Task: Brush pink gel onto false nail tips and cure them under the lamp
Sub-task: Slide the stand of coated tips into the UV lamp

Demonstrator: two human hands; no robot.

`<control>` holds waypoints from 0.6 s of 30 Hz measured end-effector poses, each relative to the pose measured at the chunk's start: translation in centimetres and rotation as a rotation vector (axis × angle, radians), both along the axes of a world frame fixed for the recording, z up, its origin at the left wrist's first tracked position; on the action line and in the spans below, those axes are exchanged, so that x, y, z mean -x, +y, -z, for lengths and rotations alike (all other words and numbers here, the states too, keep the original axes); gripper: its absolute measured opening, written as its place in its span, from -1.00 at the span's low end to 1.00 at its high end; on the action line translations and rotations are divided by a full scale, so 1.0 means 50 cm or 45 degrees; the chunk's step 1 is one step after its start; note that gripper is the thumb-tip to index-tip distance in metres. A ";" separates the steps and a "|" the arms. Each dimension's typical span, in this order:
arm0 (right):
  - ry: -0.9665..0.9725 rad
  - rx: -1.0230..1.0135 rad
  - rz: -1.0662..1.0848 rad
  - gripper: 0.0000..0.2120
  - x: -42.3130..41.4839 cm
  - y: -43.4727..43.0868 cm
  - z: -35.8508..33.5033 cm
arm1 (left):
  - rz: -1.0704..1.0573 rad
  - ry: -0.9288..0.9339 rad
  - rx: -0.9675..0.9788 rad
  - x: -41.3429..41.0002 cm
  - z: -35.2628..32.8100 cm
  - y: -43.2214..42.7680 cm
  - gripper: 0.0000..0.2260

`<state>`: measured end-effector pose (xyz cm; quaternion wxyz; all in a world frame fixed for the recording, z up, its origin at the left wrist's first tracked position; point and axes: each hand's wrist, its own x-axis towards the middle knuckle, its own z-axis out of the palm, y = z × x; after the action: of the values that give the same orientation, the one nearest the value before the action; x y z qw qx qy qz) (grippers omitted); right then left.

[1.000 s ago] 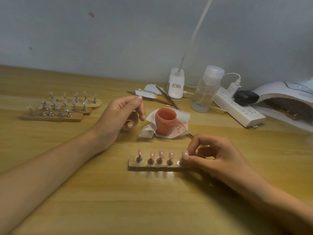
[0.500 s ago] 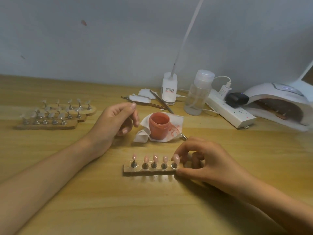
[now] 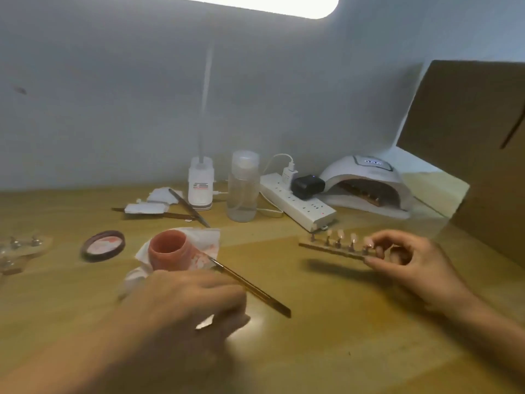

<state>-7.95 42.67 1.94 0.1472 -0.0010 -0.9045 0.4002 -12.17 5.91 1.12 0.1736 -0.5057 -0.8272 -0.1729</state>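
Note:
My right hand (image 3: 412, 265) pinches the right end of a wooden strip (image 3: 332, 250) that carries several pink-coated nail tips and holds it lifted off the table, in front of the white curing lamp (image 3: 366, 177). Another strip lies inside the lamp's opening. An open jar of pink gel (image 3: 167, 251) stands on a stained tissue, with its lid (image 3: 102, 245) lying to the left. A thin brush (image 3: 255, 291) lies slanted from the tissue toward me. My left hand (image 3: 184, 305) is blurred, low in the middle and partly over the brush; its grip is unclear.
A white power strip (image 3: 298, 204) with plugs, a clear bottle (image 3: 243, 189) and a desk lamp base (image 3: 200, 183) line the back wall. Spare tools and tissue scraps lie behind the jar. More nail holders (image 3: 20, 248) sit at the far left. A cardboard box (image 3: 468, 137) stands on the right.
My right hand has lifted the strip of tips off the table and carried it right, toward the curing lamp. My left hand has pulled back toward me, uncovering the lid. The view swung right.

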 end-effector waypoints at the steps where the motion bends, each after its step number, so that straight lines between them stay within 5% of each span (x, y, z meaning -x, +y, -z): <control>1: 0.019 -0.010 0.091 -0.76 0.012 0.037 0.007 | 0.021 0.100 0.087 0.003 -0.005 0.039 -0.71; 9: -0.055 -0.153 0.322 -0.76 0.127 0.171 0.029 | -0.171 -0.051 0.398 0.134 -0.021 0.336 -0.76; 18: -0.043 -0.071 0.356 -0.75 0.159 0.217 0.036 | -0.215 -0.149 0.238 0.158 0.031 0.369 -0.76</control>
<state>-15.87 53.51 0.12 0.1862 -0.1295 -0.9087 0.3505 -20.06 24.37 -0.44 0.0911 -0.4373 -0.8881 -0.1089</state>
